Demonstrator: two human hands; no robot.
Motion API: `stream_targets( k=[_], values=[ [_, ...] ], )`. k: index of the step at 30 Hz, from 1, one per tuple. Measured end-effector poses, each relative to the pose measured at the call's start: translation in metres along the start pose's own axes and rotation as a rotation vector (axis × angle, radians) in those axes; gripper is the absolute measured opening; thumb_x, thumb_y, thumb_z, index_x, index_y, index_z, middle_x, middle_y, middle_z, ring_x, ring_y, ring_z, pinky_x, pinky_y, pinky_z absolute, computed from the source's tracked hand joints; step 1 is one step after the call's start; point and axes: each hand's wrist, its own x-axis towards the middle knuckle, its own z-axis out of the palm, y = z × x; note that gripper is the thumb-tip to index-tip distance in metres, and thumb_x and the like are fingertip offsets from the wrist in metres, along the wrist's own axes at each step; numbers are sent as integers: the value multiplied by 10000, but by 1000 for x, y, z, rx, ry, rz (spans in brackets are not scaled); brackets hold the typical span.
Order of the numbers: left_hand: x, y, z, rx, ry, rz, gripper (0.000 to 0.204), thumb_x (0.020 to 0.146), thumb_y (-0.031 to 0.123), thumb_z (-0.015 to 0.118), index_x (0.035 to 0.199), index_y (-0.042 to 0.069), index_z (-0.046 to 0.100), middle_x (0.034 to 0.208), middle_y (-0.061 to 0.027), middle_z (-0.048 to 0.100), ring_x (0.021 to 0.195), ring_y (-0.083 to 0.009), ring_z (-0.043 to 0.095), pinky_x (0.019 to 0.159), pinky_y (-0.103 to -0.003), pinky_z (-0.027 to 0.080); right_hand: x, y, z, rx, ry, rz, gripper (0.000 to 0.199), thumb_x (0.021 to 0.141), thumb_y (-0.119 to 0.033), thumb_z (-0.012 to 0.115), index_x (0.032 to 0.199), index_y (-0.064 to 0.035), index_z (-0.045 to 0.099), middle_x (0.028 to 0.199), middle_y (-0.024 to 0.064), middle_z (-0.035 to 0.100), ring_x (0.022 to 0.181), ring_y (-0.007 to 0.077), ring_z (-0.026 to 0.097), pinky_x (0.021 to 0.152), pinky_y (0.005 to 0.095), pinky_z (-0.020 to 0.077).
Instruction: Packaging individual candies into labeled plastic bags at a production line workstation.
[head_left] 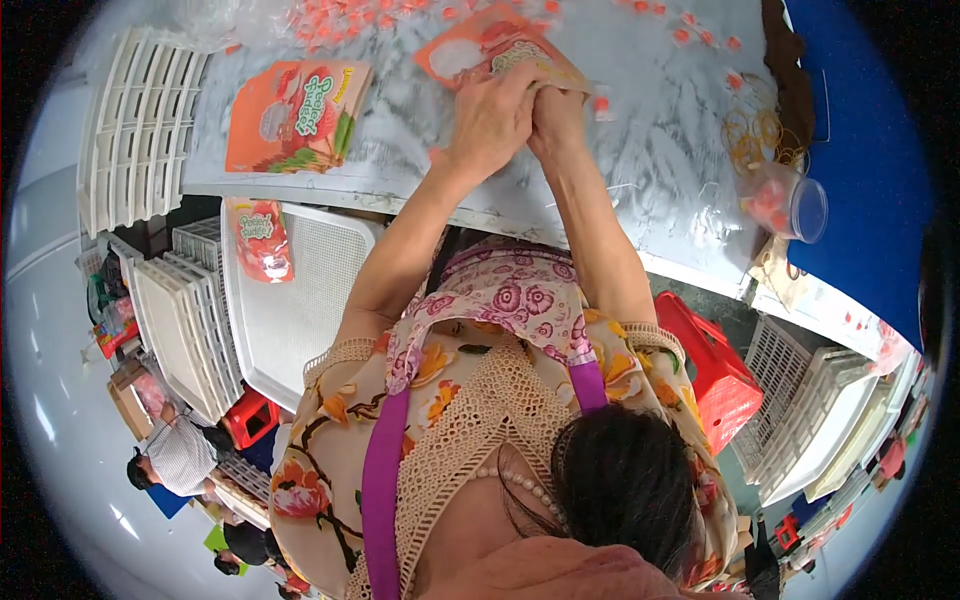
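Both hands meet on an orange snack pouch (497, 45) lying at the far side of the surface (660, 190). The left hand (490, 120) and right hand (556, 115) press together, fingers clenched on the pouch's near edge, hiding it. Small orange pieces (690, 35) beyond blur.

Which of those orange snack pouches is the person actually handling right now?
The orange pouch at the table's far edge, under both hands. The second pouch lies alone to its left; the third rests on a white tray below the table.
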Motion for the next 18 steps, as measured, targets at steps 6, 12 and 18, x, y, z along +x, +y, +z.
stream_targets(
  k=[6,12,18],
  values=[
    [21,8,-19,127,-19,-80,151,834,38,551,975,58,603,811,-160,656,711,-307,626,584,-389,479,13,-40,15,-902,-175,-338,174,768,53,489,900,46,603,880,149,642,804,246,630,627,350,501],
    [41,26,-42,-18,-40,116,325,821,55,550,1139,31,493,857,-260,608,804,-426,609,641,-449,473,1,-86,32,-1728,-398,-633,182,812,-76,570,933,48,627,957,202,653,910,267,624,754,354,492],
    [62,61,-57,-156,-25,-100,213,833,-3,501,1044,20,509,791,-230,590,731,-426,594,603,-437,455,-44,-139,69,-1452,-133,-558,243,743,25,590,982,-2,554,997,208,603,876,410,600,710,398,495]
  ],
)
